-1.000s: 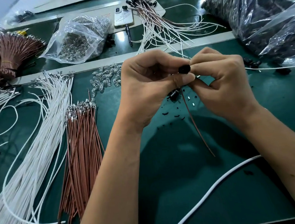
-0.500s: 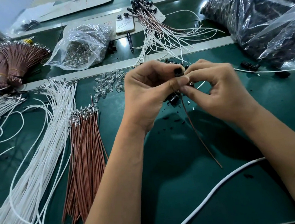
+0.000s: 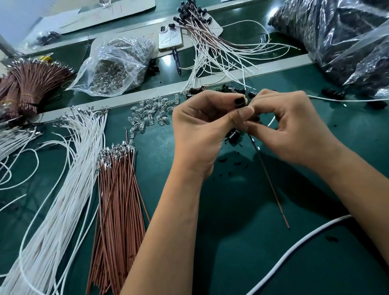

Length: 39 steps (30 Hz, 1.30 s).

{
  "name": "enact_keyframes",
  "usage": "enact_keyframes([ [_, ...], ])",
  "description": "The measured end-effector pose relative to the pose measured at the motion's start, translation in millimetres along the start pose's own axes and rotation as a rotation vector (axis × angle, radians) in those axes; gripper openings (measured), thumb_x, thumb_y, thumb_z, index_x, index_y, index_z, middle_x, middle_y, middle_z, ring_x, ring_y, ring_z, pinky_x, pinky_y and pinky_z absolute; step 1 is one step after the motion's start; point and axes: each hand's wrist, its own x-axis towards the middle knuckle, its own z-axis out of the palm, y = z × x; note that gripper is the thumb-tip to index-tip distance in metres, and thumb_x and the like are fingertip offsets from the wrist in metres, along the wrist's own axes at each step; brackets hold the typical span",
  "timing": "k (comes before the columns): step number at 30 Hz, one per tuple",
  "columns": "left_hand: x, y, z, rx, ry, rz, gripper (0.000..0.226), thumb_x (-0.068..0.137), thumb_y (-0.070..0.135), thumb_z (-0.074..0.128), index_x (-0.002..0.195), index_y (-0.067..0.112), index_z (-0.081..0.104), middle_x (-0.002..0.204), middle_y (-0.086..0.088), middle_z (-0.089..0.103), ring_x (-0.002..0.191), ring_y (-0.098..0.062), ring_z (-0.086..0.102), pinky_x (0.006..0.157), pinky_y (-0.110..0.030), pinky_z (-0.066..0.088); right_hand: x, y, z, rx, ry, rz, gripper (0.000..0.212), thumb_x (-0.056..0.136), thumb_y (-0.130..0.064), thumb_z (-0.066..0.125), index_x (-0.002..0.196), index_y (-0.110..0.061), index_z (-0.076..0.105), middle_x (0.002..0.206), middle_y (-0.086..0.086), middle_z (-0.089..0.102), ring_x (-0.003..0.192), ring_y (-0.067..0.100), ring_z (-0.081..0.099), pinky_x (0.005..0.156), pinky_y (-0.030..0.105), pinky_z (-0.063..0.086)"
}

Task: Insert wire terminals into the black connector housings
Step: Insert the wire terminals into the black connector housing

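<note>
Above the green surface [image 3: 246, 272] we are pinching a black housing [image 3: 233, 135] in our left hand [image 3: 201, 132] while our right hand [image 3: 290, 124] is gripping the brown wire [image 3: 271, 185], feeding its terminal in straight, judging alignment by feel.

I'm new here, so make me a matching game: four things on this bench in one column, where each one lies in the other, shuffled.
Things:
1. phone
2. loose brown wires
3. black bags
4. clear bag

Places:
A. far right of the bench
B. just left of the left arm, beside the white wires
C. left of the phone, beyond the metal rail
D. far side, above the hands, with a pen below it

Pairs: 1-D, 2-B, 3-A, 4-C
</note>
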Motion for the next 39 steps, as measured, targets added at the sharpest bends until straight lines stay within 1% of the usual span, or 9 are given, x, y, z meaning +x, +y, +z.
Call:
enact_keyframes([
  [3, 0, 0, 2, 0.001, 0.016, 0.018, 0.028, 0.07, -0.027, 0.071, 0.08, -0.001, 0.069, 0.072, -0.006, 0.073, 0.064, -0.014, 0.07, 0.06, -0.027, 0.058, 0, -1, 1, -0.013, 0.005, 0.009, 0.008, 0.089, -0.008, 0.081, 0.084, -0.005, 0.076, 0.076, -0.002, 0.065, 0.077, 0.02, 0.061, 0.072, 0.037, 0.05],
  [7, 4, 4, 2, -0.016, 0.072, -0.009, 0.023, 0.073, -0.019, 0.074, 0.08, 0.003, 0.07, 0.073, -0.005, 0.073, 0.065, -0.013, 0.069, 0.064, -0.025, 0.057, -1, -5, 3, -0.009, 0.107, 0.045, 0.006, 0.089, -0.019, 0.082, 0.09, -0.019, 0.076, 0.082, -0.004, 0.069, 0.077, 0.023, 0.065, 0.075, 0.042, 0.053],
  [10, 6, 5, -4, 0.015, 0.191, -0.115, 0.019, 0.078, -0.008, 0.078, 0.08, 0.008, 0.068, 0.068, -0.003, 0.072, 0.057, -0.011, 0.065, 0.059, -0.021, 0.053, 0, -8, 4, -0.187, 0.227, -0.008, 0.021, 0.088, -0.028, 0.085, 0.097, -0.011, 0.077, 0.09, -0.002, 0.072, 0.088, 0.021, 0.062, 0.083, 0.032, 0.05],
  [13, 8, 4, -12, 0.056, 0.309, -0.184, 0.018, 0.079, -0.001, 0.081, 0.08, 0.011, 0.067, 0.069, -0.006, 0.07, 0.056, -0.014, 0.062, 0.061, -0.024, 0.053, 0, -12, 6, -0.273, 0.32, -0.057, 0.027, 0.092, -0.032, 0.082, 0.085, -0.007, 0.072, 0.082, -0.001, 0.067, 0.08, 0.019, 0.056, 0.077, 0.026, 0.045],
  [16, 9, 3, -13, 0.048, 0.357, -0.22, 0.019, 0.078, 0.002, 0.083, 0.08, 0.013, 0.067, 0.069, -0.006, 0.069, 0.06, -0.015, 0.063, 0.062, -0.024, 0.054, -3, -13, 14, -0.319, 0.241, -0.052, 0.032, 0.094, -0.035, 0.078, 0.076, -0.009, 0.074, 0.073, -0.001, 0.065, 0.069, 0.02, 0.056, 0.067, 0.037, 0.046],
  [20, 10, 1, -11, 0.02, 0.383, -0.261, 0.02, 0.078, 0.004, 0.084, 0.076, 0.015, 0.067, 0.069, -0.002, 0.071, 0.062, -0.014, 0.066, 0.065, -0.024, 0.055, -4, -12, 19, -0.34, 0.138, 0.023, 0.028, 0.092, -0.037, 0.078, 0.079, -0.013, 0.075, 0.076, 0.0, 0.07, 0.07, 0.023, 0.064, 0.068, 0.044, 0.051],
  [25, 9, 0, -9, -0.017, 0.371, -0.301, 0.02, 0.081, 0.005, 0.081, 0.079, 0.015, 0.064, 0.07, -0.003, 0.072, 0.06, -0.012, 0.067, 0.062, -0.021, 0.053, -4, -10, 17, -0.364, 0.177, 0.097, 0.021, 0.09, -0.038, 0.079, 0.083, -0.018, 0.075, 0.077, -0.004, 0.071, 0.069, 0.021, 0.063, 0.07, 0.044, 0.053],
  [31, 9, 0, -9, -0.044, 0.39, -0.315, 0.021, 0.08, 0.004, 0.081, 0.079, 0.014, 0.063, 0.071, -0.004, 0.071, 0.061, -0.013, 0.067, 0.063, -0.021, 0.054, -5, -11, 19, -0.285, 0.153, 0.055, 0.019, 0.096, -0.031, 0.071, 0.089, -0.016, 0.079, 0.077, -0.001, 0.075, 0.07, 0.023, 0.067, 0.067, 0.044, 0.053],
  [39, 9, -4, -4, -0.071, 0.449, -0.309, 0.019, 0.078, 0.0, 0.083, 0.078, 0.009, 0.066, 0.075, -0.008, 0.069, 0.062, -0.015, 0.066, 0.06, -0.021, 0.054, -3, -11, 19, -0.304, 0.025, -0.003, 0.022, 0.097, -0.017, 0.07, 0.077, -0.006, 0.069, 0.069, 0.005, 0.065, 0.064, 0.027, 0.058, 0.062, 0.045, 0.047],
])
